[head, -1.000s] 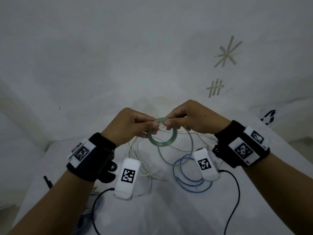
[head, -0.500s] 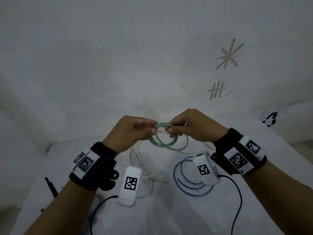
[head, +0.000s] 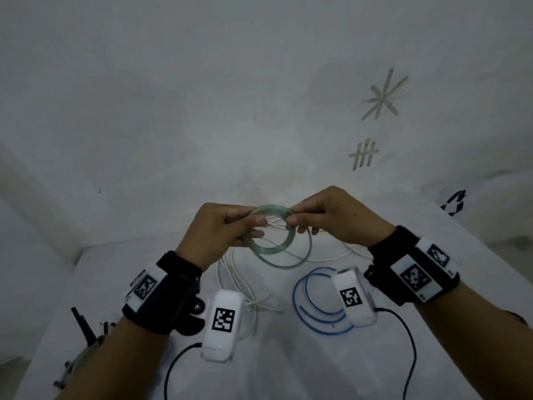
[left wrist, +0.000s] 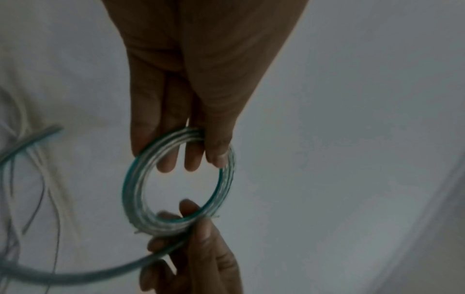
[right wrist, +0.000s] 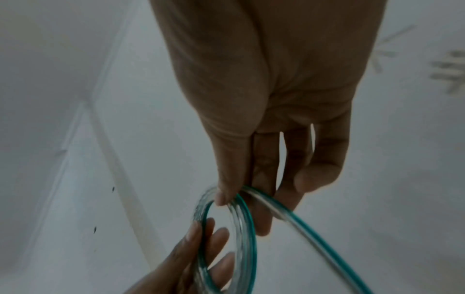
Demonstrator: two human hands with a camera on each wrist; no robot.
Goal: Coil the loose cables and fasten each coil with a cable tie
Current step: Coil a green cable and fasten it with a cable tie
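Left hand (head: 222, 226) pinches the green cable coil (head: 272, 249), held higher above the table (head: 288, 370) than a second ago, one loop hanging loose; right hand (head: 331, 217) pinches its opposite side. No legible writing.

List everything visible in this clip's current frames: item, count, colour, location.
Coil of clear green-striped cable: one, pale green, held above the table between both hands, a loose loop hanging off it.
Thin white cables: a loose bunch, count unclear, white, on the table under the hands.
Thin blue cable: one, blue, loosely looped on the table, near right.
Table with white cover: one, white.
Tape marks: two, beige, on the wall, upper right.
Dark tool: one, black, at the table's near-left edge, identity unclear.
Wrist cameras: two, white, with black straps and leads.
Left hand: pinches the coil.
Right hand: pinches the coil.
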